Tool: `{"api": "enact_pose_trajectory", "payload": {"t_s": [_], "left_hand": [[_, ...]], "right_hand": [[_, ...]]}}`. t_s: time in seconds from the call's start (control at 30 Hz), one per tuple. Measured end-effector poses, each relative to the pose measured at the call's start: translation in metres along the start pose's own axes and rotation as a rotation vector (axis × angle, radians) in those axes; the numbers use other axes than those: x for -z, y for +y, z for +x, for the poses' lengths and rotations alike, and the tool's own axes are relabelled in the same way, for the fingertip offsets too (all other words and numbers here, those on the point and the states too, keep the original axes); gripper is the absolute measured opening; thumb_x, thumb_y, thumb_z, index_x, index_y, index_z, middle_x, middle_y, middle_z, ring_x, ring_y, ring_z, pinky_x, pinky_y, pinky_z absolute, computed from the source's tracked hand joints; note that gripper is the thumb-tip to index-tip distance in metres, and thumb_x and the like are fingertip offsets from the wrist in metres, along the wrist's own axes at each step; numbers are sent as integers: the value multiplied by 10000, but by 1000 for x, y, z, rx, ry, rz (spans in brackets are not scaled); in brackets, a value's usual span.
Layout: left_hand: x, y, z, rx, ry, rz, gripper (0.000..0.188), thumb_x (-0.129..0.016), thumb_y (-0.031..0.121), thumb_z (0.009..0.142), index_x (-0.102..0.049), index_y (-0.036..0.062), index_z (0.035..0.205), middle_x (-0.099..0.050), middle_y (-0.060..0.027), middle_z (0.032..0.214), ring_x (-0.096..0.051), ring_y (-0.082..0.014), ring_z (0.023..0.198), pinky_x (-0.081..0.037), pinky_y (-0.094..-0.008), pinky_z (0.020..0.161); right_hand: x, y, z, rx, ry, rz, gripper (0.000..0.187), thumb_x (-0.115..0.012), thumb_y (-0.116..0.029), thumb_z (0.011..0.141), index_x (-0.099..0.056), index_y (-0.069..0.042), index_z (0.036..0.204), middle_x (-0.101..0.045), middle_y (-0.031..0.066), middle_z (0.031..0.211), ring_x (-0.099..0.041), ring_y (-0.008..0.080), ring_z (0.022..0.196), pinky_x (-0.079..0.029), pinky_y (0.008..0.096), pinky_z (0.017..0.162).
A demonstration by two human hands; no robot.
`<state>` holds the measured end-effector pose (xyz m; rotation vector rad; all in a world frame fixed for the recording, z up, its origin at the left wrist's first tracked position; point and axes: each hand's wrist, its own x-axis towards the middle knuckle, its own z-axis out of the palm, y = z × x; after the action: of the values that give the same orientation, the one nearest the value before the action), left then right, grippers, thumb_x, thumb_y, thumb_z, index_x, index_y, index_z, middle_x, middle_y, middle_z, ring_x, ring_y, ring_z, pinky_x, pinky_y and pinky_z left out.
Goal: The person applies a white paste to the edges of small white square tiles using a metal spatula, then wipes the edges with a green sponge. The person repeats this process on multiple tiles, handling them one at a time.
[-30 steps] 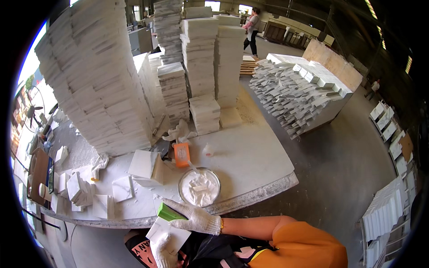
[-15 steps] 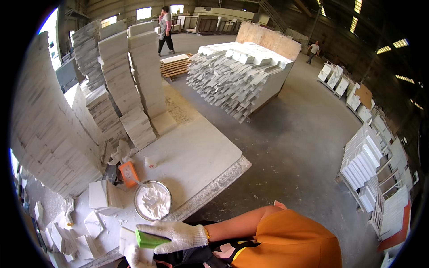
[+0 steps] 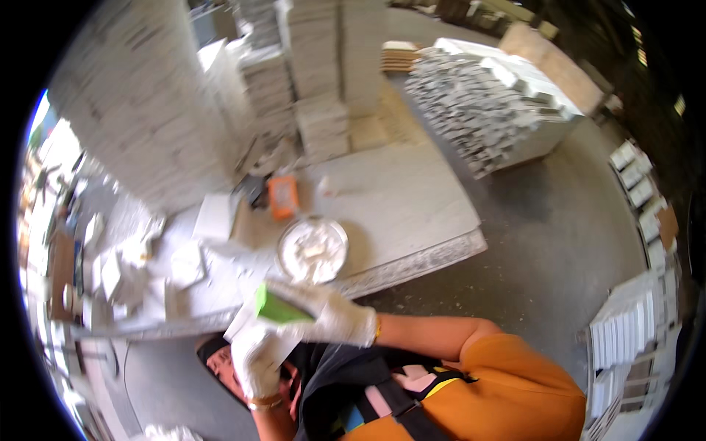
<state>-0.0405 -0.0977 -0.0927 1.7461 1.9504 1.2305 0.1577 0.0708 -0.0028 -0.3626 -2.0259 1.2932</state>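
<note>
Both my hands wear white knitted gloves and meet in front of my body, by the table's near edge. My left hand point(image 3: 257, 364) grips a white stone tile point(image 3: 241, 320), holding it tilted. In my right hand point(image 3: 334, 316) is a bright green block point(image 3: 279, 306), held against or just over the tile's face; whether they touch cannot be made out. Just beyond the hands, a round metal bowl point(image 3: 346, 253) holds crumpled white material point(image 3: 312, 246). Behind it stand an orange box point(image 3: 282, 197) and a small white bottle point(image 3: 326, 186).
The stone-topped table point(image 3: 412, 198) has a rough front edge. Loose white tiles point(image 3: 187, 263) and a thicker white block point(image 3: 215, 218) lie on its left. Tall tile stacks point(image 3: 140, 103) rise behind. A large pile of stone strips point(image 3: 478, 106) stands across the floor.
The view has swung left and down, so the table sits farther right and higher in it. My left hand and wrist show more fully. Both hands keep hold of the tile and green block.
</note>
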Motion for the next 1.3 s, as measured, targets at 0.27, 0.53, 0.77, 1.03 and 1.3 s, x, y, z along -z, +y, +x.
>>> {"api": "enact_pose_trajectory", "payload": {"t_s": [0.27, 0.53, 0.77, 1.03, 1.3], "left_hand": [[11, 34, 9, 776, 338, -1315, 270, -623, 86, 895, -651, 24, 1156, -696, -74, 1020, -679, -177, 895, -551, -288, 752], [-5, 48, 4, 734, 284, -1285, 320, -573, 140, 963, -571, 5, 1254, -651, -124, 1156, -660, -225, 1025, -557, -353, 872], [-2, 53, 13, 62, 110, -53, 267, -603, 29, 876, -659, -3, 1135, -690, -87, 1084, -649, -168, 985, -523, -300, 849], [5, 34, 1, 812, 404, -1545, 306, -616, 87, 906, -605, 11, 1203, -652, -124, 1137, -643, -252, 1072, -557, -354, 874], [2, 64, 13, 606, 303, -1142, 258, -641, 65, 880, -662, -4, 1128, -702, -53, 985, -664, -131, 893, -545, -277, 766]], "right_hand": [[-16, -7, -9, -63, -162, -45, 824, -782, -274, 822, -381, -41, 1504, -585, 191, 1246, -602, 277, 1139, -448, 357, 1005], [-20, 12, 15, -255, -116, 102, 813, -767, -274, 841, -369, 6, 1492, -546, 211, 1344, -533, 267, 1254, -392, 357, 1070], [-20, 27, 21, -267, -49, 115, 766, -748, -266, 857, -392, 6, 1479, -522, 200, 1397, -533, 256, 1266, -397, 337, 1074], [-20, 7, -2, -25, -198, -59, 798, -789, -248, 818, -408, -6, 1475, -566, 196, 1310, -562, 271, 1217, -409, 370, 1059], [-18, 18, 15, -263, -185, 122, 785, -729, -237, 851, -356, 29, 1489, -478, 221, 1441, -469, 273, 1329, -343, 361, 1118]]}}
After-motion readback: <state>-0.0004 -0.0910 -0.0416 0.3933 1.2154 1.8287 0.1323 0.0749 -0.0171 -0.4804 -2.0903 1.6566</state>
